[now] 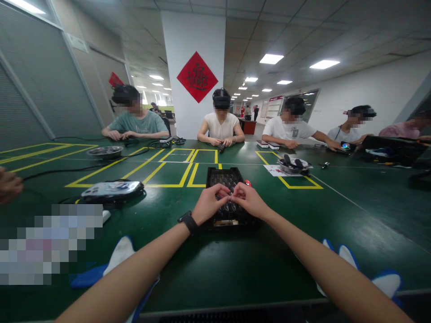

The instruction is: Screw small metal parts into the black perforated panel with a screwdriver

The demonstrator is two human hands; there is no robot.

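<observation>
Both hands meet above a black tray-like box that stands on the green table in front of me. My left hand, with a dark watch on its wrist, is closed in a pinch. My right hand pinches too, its fingertips against those of the left. Whatever lies between the fingertips is too small to make out. Small clear or shiny pieces show inside the box, partly hidden by the hands. A pale strip shows at its near side, and a red round thing sits behind my right hand.
White-and-blue gloves lie beside my forearms. A phone-like device rests at left, a metal bowl beyond it. Another bowl with dark items stands on paper at right. Yellow tape marks the table. Several people sit opposite; another person's hand is at left.
</observation>
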